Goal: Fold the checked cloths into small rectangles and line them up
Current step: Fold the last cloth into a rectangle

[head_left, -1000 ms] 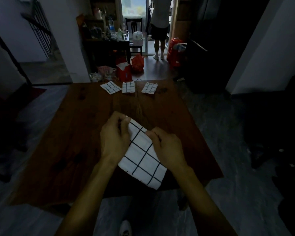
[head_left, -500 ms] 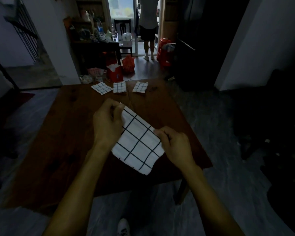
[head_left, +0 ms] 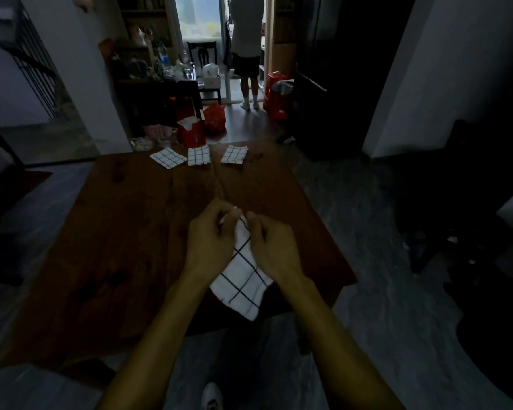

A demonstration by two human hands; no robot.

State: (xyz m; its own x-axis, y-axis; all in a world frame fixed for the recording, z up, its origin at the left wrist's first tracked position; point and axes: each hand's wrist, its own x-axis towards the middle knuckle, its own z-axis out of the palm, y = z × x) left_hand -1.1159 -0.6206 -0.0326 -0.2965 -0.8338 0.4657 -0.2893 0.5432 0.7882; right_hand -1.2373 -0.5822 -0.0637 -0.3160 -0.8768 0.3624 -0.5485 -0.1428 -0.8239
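Observation:
A white cloth with a black check [head_left: 243, 279] hangs folded between both my hands over the near part of the brown wooden table [head_left: 125, 238]. My left hand [head_left: 211, 244] and my right hand [head_left: 271, 247] pinch its top corners, almost touching each other. Its lower end droops past the table's front edge. Three folded checked cloths lie in a row at the far edge: the left one [head_left: 168, 158], the middle one [head_left: 199, 155] and the right one [head_left: 234, 154].
Beyond the table stand a red box [head_left: 193, 133] and a red bag [head_left: 215, 116] on the floor. A person [head_left: 246, 48] stands in the far doorway. A dark chair [head_left: 462, 226] sits to the right. My shoe [head_left: 212, 396] shows below.
My hands have come together, bringing the cloth's top corners side by side, so the cloth is now narrower and hangs lower.

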